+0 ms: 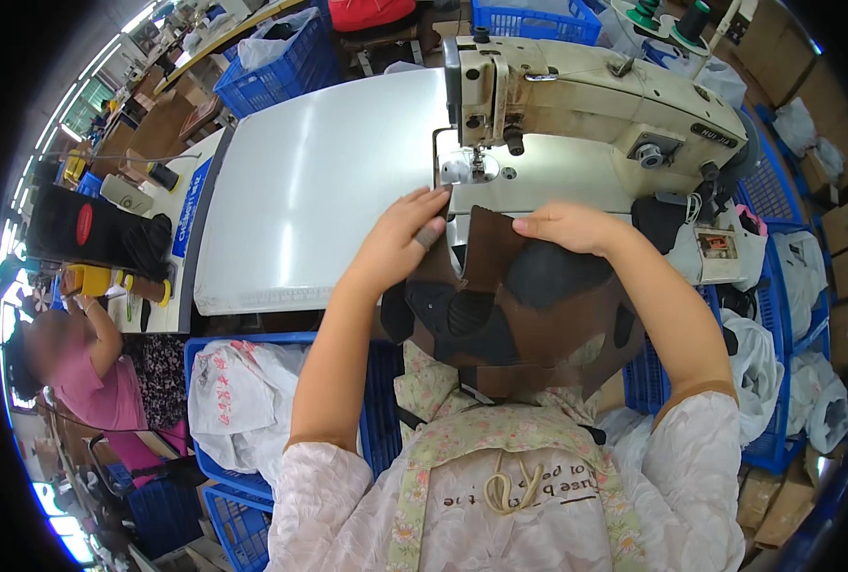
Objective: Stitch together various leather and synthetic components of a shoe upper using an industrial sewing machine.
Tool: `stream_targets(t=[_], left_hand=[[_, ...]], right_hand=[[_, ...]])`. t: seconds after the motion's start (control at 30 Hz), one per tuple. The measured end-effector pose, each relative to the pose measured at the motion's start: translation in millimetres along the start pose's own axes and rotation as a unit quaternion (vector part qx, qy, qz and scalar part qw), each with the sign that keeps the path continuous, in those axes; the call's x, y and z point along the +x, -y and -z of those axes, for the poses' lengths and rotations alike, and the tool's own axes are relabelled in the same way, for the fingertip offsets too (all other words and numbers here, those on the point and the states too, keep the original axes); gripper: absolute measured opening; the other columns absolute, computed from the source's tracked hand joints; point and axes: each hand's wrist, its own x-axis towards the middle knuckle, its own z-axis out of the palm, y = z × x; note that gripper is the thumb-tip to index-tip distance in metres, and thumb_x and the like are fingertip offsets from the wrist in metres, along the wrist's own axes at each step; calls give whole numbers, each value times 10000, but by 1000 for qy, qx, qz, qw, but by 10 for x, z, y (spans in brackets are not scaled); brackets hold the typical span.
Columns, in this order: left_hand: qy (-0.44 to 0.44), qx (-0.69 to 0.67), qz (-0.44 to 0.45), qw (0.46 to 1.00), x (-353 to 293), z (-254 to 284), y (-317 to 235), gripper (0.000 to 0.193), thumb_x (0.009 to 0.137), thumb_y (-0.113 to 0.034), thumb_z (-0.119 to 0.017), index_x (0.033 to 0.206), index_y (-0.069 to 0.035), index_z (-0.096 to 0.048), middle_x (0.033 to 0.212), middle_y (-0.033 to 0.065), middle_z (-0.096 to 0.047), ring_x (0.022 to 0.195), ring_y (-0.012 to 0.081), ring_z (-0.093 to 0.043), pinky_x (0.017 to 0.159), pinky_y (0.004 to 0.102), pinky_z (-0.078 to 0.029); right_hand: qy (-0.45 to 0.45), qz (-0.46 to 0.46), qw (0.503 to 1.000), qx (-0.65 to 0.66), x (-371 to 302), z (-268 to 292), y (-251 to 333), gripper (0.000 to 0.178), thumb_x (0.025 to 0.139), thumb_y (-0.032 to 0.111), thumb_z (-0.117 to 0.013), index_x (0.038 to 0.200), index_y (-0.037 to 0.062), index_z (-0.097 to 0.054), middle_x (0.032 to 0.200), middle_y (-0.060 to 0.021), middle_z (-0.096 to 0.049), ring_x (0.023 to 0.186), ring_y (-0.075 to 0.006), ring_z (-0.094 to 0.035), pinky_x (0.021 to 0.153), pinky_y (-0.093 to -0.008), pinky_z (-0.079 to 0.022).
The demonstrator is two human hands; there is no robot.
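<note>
A limp brown-and-black sewn piece [495, 319], leather-like in look, hangs over the front edge of the sewing machine's table and down against my apron. My left hand [407, 234] grips its upper left edge, fingers together and pointing at the needle area; a grey band circles one finger. On the other side, my right hand [569, 229] holds the piece with the thumb on top, its other fingers partly hidden. A pointed brown flap stands up between the hands. Just beyond them is the presser foot [478, 164] of the cream sewing machine [595, 95]; whether the piece touches it cannot be seen.
A glossy white tabletop [319, 200] stretches left of the machine. Blue crates [281, 71] with bagged goods surround the seat, one holding a white bag [238, 400] at my left. Thread cones [691, 21] stand at the back right. Another person [100, 372] sits far left.
</note>
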Motion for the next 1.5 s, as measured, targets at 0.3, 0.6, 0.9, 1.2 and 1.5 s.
stream_targets(t=[0.3, 0.6, 0.9, 1.2, 1.5], left_hand=[[21, 139, 102, 985, 61, -586, -28, 412, 876, -332, -650, 1173, -47, -644, 1142, 156, -594, 1126, 335, -526, 935, 424, -433], [20, 210, 97, 973, 45, -935, 200, 454, 950, -309, -529, 1292, -11, -543, 1395, 180, -495, 1341, 366, -394, 1098, 478, -317], [73, 259, 87, 959, 92, -890, 192, 424, 967, -276, -500, 1363, -124, -525, 1455, 79, -458, 1384, 339, -338, 1131, 509, -266], [82, 202, 43, 975, 148, -858, 275, 453, 908, -223, -598, 1338, -94, -540, 1419, 121, -480, 1348, 360, -382, 1116, 459, -314], [87, 212, 34, 973, 153, -861, 254, 436, 926, -228, -573, 1355, -162, -543, 1415, 126, -476, 1346, 356, -385, 1114, 453, -317]], right_hand=[[-58, -90, 983, 147, -180, -67, -385, 519, 982, 445, -527, 1092, -44, -662, 1000, -57, -689, 907, -124, -569, 848, -270, -441], [-408, 14, 897, -170, -735, 42, 94, 267, 841, 306, -668, 819, 43, -707, 699, -156, -632, 650, -319, -621, 618, -374, -477], [-320, 15, 919, -229, 181, -486, 69, 175, 769, 207, -707, 890, 83, -733, 1078, -97, -654, 1138, -290, -539, 965, -407, -405], [-333, 54, 913, -229, 138, -743, -263, 301, 826, 315, -674, 1000, 75, -728, 1281, -134, -594, 1246, -353, -481, 1023, -455, -382], [-400, 141, 874, -236, 245, -786, -344, 283, 787, 226, -658, 990, 46, -736, 1192, -152, -639, 1121, -326, -554, 943, -426, -467]])
